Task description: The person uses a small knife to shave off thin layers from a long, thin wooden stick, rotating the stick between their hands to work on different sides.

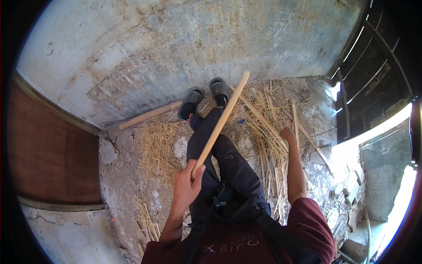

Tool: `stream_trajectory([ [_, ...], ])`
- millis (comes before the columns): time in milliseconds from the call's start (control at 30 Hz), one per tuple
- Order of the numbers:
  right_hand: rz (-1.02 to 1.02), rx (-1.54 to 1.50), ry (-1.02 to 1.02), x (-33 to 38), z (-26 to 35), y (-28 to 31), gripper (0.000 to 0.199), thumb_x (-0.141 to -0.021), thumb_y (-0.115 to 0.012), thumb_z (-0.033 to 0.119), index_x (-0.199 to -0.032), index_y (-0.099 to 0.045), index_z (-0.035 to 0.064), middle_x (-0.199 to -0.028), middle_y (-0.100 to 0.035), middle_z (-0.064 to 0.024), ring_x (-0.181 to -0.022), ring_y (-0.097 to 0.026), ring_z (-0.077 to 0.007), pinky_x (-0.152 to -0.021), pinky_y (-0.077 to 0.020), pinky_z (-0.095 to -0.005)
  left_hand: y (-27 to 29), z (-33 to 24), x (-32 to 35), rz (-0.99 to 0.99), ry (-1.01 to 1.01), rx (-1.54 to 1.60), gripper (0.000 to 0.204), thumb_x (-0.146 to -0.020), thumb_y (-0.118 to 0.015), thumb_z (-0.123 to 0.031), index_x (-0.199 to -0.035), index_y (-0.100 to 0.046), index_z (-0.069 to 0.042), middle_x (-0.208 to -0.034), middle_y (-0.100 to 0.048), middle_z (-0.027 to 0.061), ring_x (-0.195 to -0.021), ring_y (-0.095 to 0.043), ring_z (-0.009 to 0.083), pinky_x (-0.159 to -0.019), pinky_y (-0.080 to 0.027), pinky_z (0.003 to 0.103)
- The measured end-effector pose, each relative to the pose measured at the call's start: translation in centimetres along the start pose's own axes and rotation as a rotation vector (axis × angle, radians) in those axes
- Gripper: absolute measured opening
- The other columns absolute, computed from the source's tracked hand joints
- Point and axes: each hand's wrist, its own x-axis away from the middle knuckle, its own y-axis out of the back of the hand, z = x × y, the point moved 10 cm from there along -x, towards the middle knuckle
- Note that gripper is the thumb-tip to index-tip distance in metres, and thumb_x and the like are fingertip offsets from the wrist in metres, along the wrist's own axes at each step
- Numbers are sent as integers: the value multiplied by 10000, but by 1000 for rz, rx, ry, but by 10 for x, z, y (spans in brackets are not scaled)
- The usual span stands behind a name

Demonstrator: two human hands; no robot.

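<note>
Two hands show, and only one holds anything. Your left hand point(187, 187) is clenched around the lower end of a pale stick point(221, 122), thumb laid along it; the stick slants up and away over your dark trousers point(228, 167) toward your sandals point(206, 97). Your right hand point(288, 133) reaches down to the straw point(268, 114) on the floor; whether its fingers are spread or curled, you cannot tell. Farther off, a second stick point(149, 115) lies along the foot of the concrete wall point(184, 39).

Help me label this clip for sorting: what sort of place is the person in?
Probably a barn, shed or stable corner. Straw litters a rough floor below a stained concrete wall, with a dark slatted wooden door beside it. The left hand grips a wooden stick.
</note>
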Motion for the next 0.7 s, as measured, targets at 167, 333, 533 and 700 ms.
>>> stream_trajectory([
  [167, 29, -87, 161, 5, -94, -64, 241, -862, -644, 198, -839, -772, -5, -834, -756, -223, -826, -745, -382, -748, -578, -497, -8, 10, -7, 64, 16, 158, 204, -1083, -618, -214, -990, -620, -33, -573, -433, 52, -467, -434, 123, -473, -325, 327],
  [333, -388, -658, -97, 53, -17, 25, 299, -926, -615, 238, -936, -753, -28, -819, -745, -226, -824, -747, -350, -741, -548, -458, -28, -2, -14, 159, 50, 261, 267, -1114, -572, -259, -976, -635, -39, -655, -429, -61, -560, -358, 18, -512, -268, 243],
  [533, -594, -1068, 446, 188, 181, 256, 154, -942, -542, 46, -865, -652, -29, -635, -562, -92, -613, -562, -205, -602, -439, -364, -42, -34, -21, 245, -6, 408, 322, -1145, -499, -300, -1016, -617, -30, -663, -400, -74, -569, -328, 7, -516, -246, 232],
  [700, -545, -891, 766, 281, 273, 303, 110, -839, -558, -46, -887, -653, -19, -711, -593, -160, -639, -617, -306, -597, -467, -398, -51, -52, -25, 268, -29, 460, 337, -1152, -478, -317, -1031, -609, -31, -660, -392, -74, -573, -323, 10, -516, -243, 235],
])
